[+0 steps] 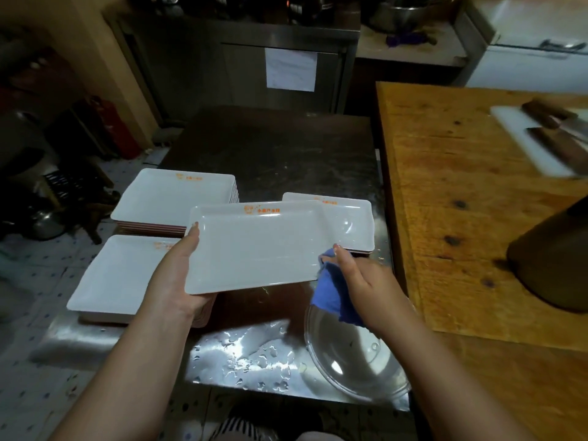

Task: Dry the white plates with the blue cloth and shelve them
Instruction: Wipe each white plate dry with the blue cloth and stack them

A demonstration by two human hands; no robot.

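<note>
Left hand [181, 275] grips the held white plate [254, 246] by its left edge, above the wet steel counter [273, 148]. I note the right hand [359, 278] clutching the blue cloth [331, 291] against the plate's right edge. Three plate stacks [171, 198] rest behind, on the counter.
</note>
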